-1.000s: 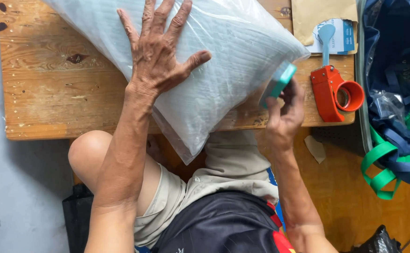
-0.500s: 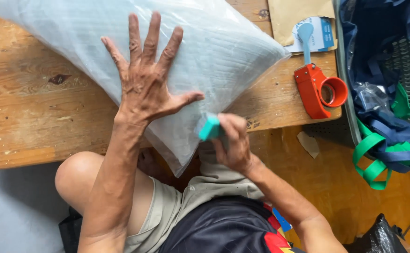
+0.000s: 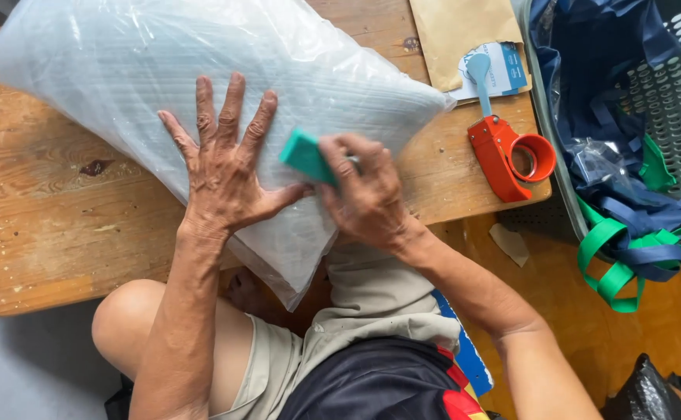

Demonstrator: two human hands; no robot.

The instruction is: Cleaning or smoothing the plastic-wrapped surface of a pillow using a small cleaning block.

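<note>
Inspection of the head view found a large clear plastic bag (image 3: 200, 85) holding pale folded material, lying across the wooden desk (image 3: 52, 233) with its lower corner overhanging the near edge. The left hand (image 3: 224, 175) lay flat on the bag, palm down, fingers fully spread, gripping nothing. The right hand (image 3: 368, 198) was closed around a small teal object (image 3: 308, 155), held against the bag's surface just beside the left thumb; what kind of object it was could not be determined. An orange tape dispenser (image 3: 504, 155) with a light blue handle rested on the desk at about three o'clock from the right hand, near but apart from it. A brown envelope (image 3: 465, 35) lay at one o'clock, touching the desk's far edge. A grey basket (image 3: 659, 85) holding dark blue and green straps stood just beside the desk's right end.
</note>
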